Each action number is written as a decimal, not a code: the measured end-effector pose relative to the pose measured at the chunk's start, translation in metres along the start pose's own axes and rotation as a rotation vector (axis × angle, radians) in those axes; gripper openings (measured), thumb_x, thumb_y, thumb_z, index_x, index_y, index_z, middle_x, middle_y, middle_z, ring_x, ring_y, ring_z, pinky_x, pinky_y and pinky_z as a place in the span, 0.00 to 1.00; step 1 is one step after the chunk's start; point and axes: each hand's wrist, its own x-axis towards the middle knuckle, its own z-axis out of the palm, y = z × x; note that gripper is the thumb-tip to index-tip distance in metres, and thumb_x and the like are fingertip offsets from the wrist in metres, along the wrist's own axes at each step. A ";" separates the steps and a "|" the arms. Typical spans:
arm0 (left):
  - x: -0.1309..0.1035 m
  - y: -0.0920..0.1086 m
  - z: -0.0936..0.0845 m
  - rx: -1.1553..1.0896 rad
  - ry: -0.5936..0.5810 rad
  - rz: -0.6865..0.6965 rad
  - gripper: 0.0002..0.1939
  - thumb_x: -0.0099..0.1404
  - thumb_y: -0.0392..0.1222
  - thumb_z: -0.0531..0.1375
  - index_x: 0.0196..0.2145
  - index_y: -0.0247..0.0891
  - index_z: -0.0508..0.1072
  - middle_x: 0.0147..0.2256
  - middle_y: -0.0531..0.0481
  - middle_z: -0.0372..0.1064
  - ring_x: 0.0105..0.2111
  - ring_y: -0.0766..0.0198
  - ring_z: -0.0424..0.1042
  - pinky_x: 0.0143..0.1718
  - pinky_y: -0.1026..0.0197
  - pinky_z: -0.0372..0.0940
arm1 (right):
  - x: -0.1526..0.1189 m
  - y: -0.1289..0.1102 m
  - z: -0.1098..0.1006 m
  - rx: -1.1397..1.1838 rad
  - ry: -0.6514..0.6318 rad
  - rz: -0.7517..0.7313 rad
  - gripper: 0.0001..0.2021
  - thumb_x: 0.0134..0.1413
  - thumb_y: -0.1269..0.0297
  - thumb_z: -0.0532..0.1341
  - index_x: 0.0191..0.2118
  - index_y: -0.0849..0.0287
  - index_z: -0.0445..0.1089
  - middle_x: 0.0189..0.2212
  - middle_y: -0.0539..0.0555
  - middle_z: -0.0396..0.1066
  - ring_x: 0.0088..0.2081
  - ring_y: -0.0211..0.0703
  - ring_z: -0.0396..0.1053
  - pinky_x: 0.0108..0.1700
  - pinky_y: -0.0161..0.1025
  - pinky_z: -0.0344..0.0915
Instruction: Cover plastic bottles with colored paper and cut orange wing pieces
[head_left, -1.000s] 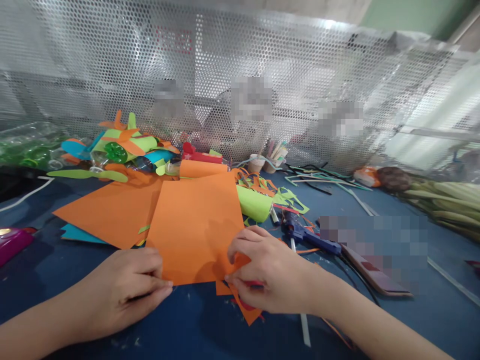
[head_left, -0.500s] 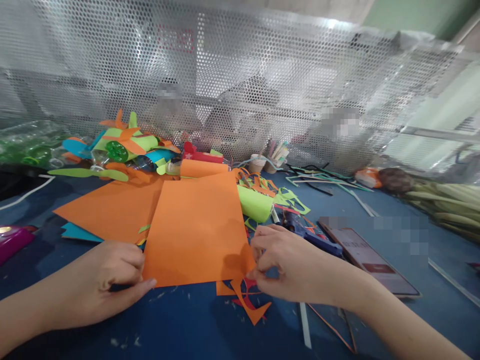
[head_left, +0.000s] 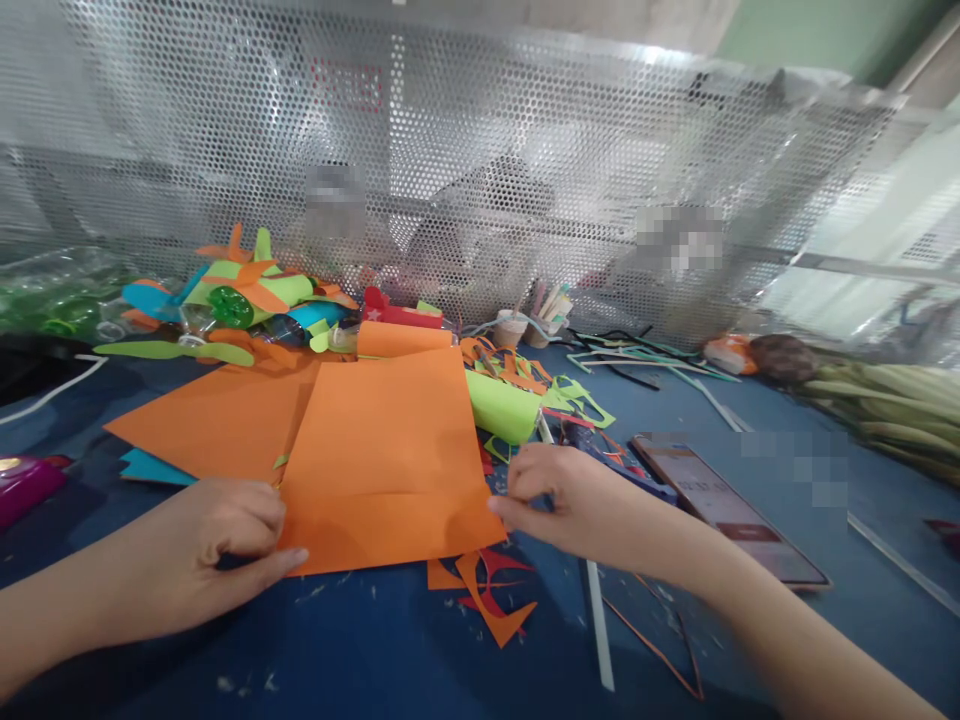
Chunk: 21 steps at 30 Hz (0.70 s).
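Observation:
A sheet of orange paper [head_left: 382, 430] lies in front of me, with a faint crease or bend across its lower part. My left hand [head_left: 232, 540] holds its lower left corner, thumb on top and fingers curled at the edge. At the right edge my right hand [head_left: 559, 495] is closed in a pinch, its thumb tip on the paper near the lower right corner. Beneath that corner, orange paper scraps [head_left: 495, 605] and red scraps [head_left: 491, 570] stick out. More orange sheets [head_left: 217, 410] and a blue sheet [head_left: 154, 468] lie to the left, partly under the sheet.
Bottle planes wrapped in coloured paper [head_left: 255, 290] stand behind. A green-wrapped bottle [head_left: 504, 405], blue glue gun [head_left: 600, 445] and phone [head_left: 731, 510] lie to the right. Cups of pens [head_left: 551, 315] stand by the perforated silver sheeting [head_left: 480, 140]. A purple object [head_left: 30, 485] sits far left.
The sheet's lower right corner, curled up before, now lies flatter, and a crosswise crease shows. My right hand has shifted slightly up along the edge. My left hand keeps its place.

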 end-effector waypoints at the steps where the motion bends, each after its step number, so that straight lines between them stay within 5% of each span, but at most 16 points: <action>1: 0.000 -0.001 0.000 -0.003 -0.044 -0.003 0.24 0.74 0.40 0.53 0.18 0.38 0.62 0.21 0.56 0.62 0.20 0.71 0.67 0.23 0.68 0.60 | 0.002 -0.003 0.003 0.020 0.051 0.042 0.19 0.64 0.59 0.62 0.22 0.58 0.70 0.24 0.50 0.69 0.29 0.39 0.66 0.34 0.38 0.61; 4: -0.001 -0.002 0.002 0.002 -0.106 -0.007 0.25 0.75 0.40 0.51 0.18 0.38 0.61 0.21 0.56 0.61 0.21 0.70 0.67 0.24 0.67 0.59 | 0.008 -0.012 0.012 0.021 0.110 0.167 0.11 0.54 0.57 0.70 0.31 0.58 0.72 0.33 0.52 0.72 0.36 0.44 0.70 0.38 0.40 0.64; 9: -0.001 -0.005 -0.001 -0.030 -0.109 -0.031 0.26 0.76 0.42 0.49 0.19 0.38 0.65 0.22 0.55 0.63 0.22 0.71 0.68 0.25 0.69 0.62 | 0.010 -0.018 0.030 0.078 -0.046 0.130 0.24 0.54 0.57 0.70 0.56 0.55 0.70 0.52 0.58 0.70 0.52 0.54 0.69 0.53 0.50 0.67; 14: -0.002 -0.010 -0.014 -0.109 -0.244 -0.106 0.22 0.75 0.39 0.52 0.25 0.41 0.77 0.26 0.59 0.71 0.26 0.72 0.74 0.30 0.74 0.67 | 0.012 -0.013 0.034 0.099 -0.145 0.103 0.27 0.57 0.57 0.69 0.61 0.51 0.67 0.55 0.58 0.67 0.58 0.55 0.65 0.59 0.53 0.63; 21: -0.014 -0.016 -0.015 -0.175 -0.195 -0.167 0.23 0.75 0.40 0.54 0.24 0.42 0.79 0.25 0.59 0.71 0.25 0.72 0.74 0.30 0.73 0.69 | 0.012 -0.013 0.032 0.081 -0.156 0.106 0.30 0.57 0.56 0.68 0.64 0.53 0.65 0.56 0.60 0.66 0.58 0.56 0.65 0.59 0.54 0.65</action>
